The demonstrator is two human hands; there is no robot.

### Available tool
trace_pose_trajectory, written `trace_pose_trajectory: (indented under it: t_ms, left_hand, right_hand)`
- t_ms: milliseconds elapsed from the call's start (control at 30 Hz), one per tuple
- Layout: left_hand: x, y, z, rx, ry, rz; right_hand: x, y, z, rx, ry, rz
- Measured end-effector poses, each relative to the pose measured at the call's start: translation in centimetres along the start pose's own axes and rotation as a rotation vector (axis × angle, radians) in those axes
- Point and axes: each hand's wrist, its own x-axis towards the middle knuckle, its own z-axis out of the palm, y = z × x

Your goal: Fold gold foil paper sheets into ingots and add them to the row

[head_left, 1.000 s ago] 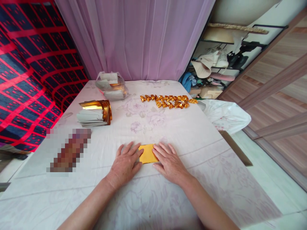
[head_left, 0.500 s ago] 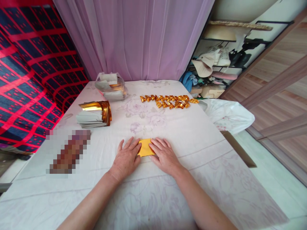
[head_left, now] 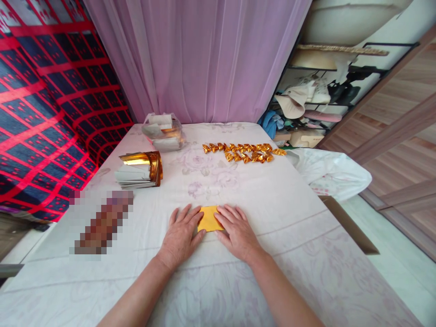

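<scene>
Across the flowered table (head_left: 299, 236) we press a gold paper sheet (head_left: 208, 218) flat between left hand (head_left: 180, 236) and right hand (head_left: 238, 232), fingers spread, one fold barely begun, folded gold pieces (head_left: 242, 152) beyond it, unfolded stack (head_left: 139, 170) left of it waiting.

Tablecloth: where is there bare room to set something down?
Bare tablecloth lies right of the right hand, and between the yellow paper and the folded gold pieces. The far-left corner is crowded: gold foil stack, plastic bag of papers.
</scene>
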Motion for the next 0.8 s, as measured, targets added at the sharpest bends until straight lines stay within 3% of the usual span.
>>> trace_pose_trajectory:
  t_ms: [800]
  left_hand:
    - [-0.02,-0.52,0.47,0.020,-0.004,0.010]
  right_hand:
    - [0.01,0.17,0.28,-0.007,0.031,-0.018]
